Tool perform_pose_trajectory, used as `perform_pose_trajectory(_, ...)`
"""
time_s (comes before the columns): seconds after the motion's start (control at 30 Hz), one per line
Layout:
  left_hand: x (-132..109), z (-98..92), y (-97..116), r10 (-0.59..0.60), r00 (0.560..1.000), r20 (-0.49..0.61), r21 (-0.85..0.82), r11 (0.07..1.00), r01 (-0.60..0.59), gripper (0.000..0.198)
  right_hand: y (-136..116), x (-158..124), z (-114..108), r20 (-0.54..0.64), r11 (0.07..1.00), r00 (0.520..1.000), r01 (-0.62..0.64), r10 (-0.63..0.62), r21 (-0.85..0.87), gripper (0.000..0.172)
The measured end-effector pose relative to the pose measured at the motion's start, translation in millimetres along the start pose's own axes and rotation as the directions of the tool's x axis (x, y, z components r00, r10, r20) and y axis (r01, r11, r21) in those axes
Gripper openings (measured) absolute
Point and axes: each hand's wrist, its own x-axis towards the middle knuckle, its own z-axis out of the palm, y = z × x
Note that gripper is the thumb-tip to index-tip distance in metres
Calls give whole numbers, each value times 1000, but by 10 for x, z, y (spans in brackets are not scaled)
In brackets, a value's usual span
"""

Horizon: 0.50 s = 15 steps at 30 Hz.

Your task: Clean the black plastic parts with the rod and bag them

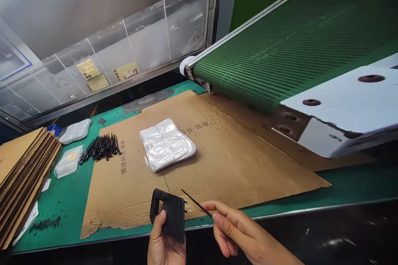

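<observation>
Gripping black plastic bracket in L hand, w/ R hand closed in a pinch on thin black rod, tip just beside bracket, both at near edge of cardboard sheet on green worktop. Plastic-wrapped pack sits on sheet; pile of black rods lies farther left.

the bracket and pin are black, the belt green-ribbed.

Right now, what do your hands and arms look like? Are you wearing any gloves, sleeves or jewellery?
The left hand and the right hand are bare, with no gloves or rings showing. No sleeve or wristband appears on the parts of the arms in view. The nails look short.
</observation>
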Motion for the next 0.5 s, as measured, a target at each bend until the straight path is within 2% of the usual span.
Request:
perform_pose_trajectory(0.13, -124, 49, 48, -29, 998, -63, -79, 997, 23, 26, 64, -50, 161, 84, 994, 993, -90, 85, 62, 62)
perform_pose_trajectory(0.27, -146, -2, 54, -52, 997, -61, -107, 993, 45, 20, 47, -70, 231, 124, 995, 989, -88, 82, 44, 62)
perform_pose_trajectory(0.4, -124, -69, 73, -51, 998, -29, -108, 993, 48, 17, 28, -102, 256, 117, 993, 992, -37, 50, -112, 56)
perform_pose_trajectory(0.5, -124, -102, 79, -47, 999, -14, -98, 994, 46, 14, 40, -141, 270, 92, 970, 996, 42, -21, -239, 48)
